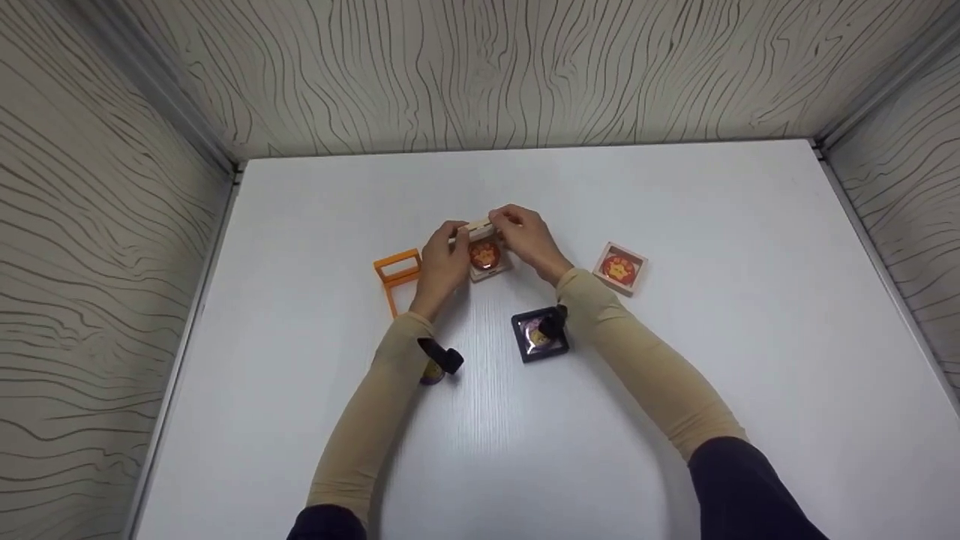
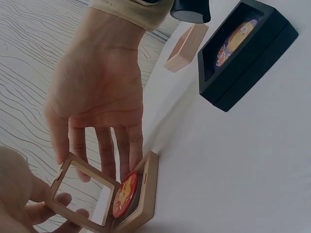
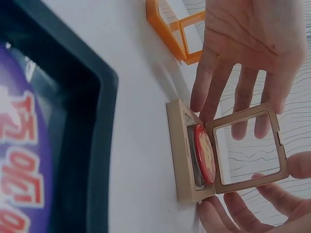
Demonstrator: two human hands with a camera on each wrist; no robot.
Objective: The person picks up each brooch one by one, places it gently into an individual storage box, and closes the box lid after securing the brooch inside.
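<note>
A beige hinged display case (image 1: 491,271) stands on the table with its clear-windowed lid (image 2: 82,189) raised. Inside it is a round red badge (image 3: 205,153) with a yellow figure. My left hand (image 1: 444,262) holds the left side of the raised lid between thumb and fingers. On the lid's right side, my right hand (image 1: 531,238) pinches the corner, thumb on the near face and fingers behind. Beside my left hand, an orange display case (image 1: 397,271) stands with its lid up, partly covered by the forearm.
A dark case (image 1: 540,334) with a purple badge lies in front of my right wrist. Farther right is a pale pink case (image 1: 620,268) holding a red badge. One more round badge (image 1: 433,373) shows partly under my left wrist camera. A patterned wall (image 1: 480,75) backs the table.
</note>
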